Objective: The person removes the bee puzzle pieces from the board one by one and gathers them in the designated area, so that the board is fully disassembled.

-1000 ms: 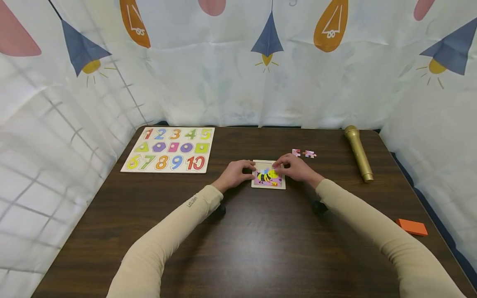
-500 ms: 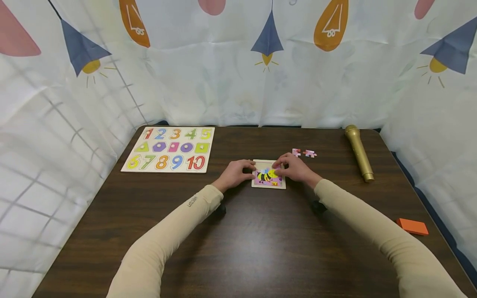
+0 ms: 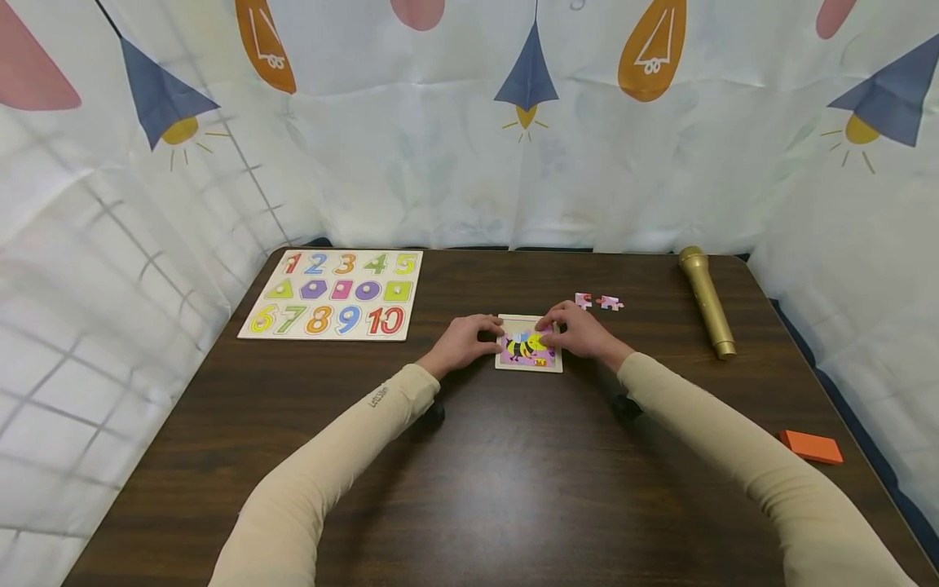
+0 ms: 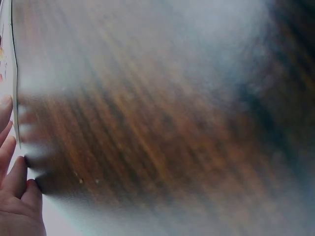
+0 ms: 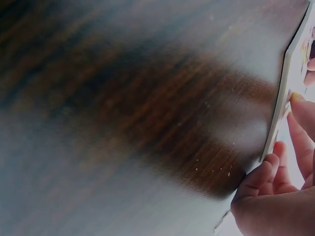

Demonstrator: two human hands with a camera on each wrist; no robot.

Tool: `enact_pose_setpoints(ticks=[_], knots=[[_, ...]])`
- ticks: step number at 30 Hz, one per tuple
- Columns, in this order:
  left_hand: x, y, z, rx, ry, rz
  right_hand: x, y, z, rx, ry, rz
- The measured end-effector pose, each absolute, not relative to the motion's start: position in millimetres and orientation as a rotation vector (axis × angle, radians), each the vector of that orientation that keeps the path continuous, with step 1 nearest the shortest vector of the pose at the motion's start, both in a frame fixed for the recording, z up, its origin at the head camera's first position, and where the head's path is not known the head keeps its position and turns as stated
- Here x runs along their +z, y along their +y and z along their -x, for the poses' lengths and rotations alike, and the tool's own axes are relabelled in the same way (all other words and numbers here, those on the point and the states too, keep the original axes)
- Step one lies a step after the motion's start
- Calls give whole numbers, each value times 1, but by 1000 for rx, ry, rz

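A small square jigsaw puzzle tray (image 3: 529,368) with a pale wooden rim lies flat in the middle of the table. Its picture is a yellow-and-black bee on pink. The left hand (image 3: 465,342) holds the tray's left edge between curved thumb and fingers. From the right, the right hand (image 3: 582,333) reaches over the upper right of the picture, its thumb and fingertips bent together on a puzzle piece (image 3: 541,341) there, largely covered. In the right wrist view, the right thumb rests on the picture, other fingers by the rim. Two loose pink puzzle pieces (image 3: 610,302) lie just beyond that hand.
A number and shape board (image 3: 330,295) lies at the back left. At the back right is a gold microphone (image 3: 707,303). An orange block (image 3: 812,447) sits near the right edge of the dark wooden table (image 3: 484,497). Printed curtains surround the table's back and sides.
Almost nothing has moved. Both hands keep their places at the puzzle tray, the right wrist shifting very slightly to the left.
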State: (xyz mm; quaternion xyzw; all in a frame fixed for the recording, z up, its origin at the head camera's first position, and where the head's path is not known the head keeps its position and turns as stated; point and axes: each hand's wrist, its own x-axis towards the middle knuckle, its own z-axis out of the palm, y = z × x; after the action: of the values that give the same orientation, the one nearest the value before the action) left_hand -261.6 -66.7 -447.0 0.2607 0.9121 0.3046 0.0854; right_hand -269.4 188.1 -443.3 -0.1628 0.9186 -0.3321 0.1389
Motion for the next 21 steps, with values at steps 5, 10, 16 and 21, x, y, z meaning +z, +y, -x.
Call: enact_pose_setpoints(ticks=[5,10,16,21], knots=[[-447,-66,261,906,2716,-767,-444,187,269,-965,2655,467],[-447,-67,262,902,2721,-783,-443,187,270,-975,2655,472],[-446,-67,261,894,2723,-783,-440,187,269,-977,2652,513],[-446,-67,261,890,2722,-782,-441,188,268,-961,2684,556]])
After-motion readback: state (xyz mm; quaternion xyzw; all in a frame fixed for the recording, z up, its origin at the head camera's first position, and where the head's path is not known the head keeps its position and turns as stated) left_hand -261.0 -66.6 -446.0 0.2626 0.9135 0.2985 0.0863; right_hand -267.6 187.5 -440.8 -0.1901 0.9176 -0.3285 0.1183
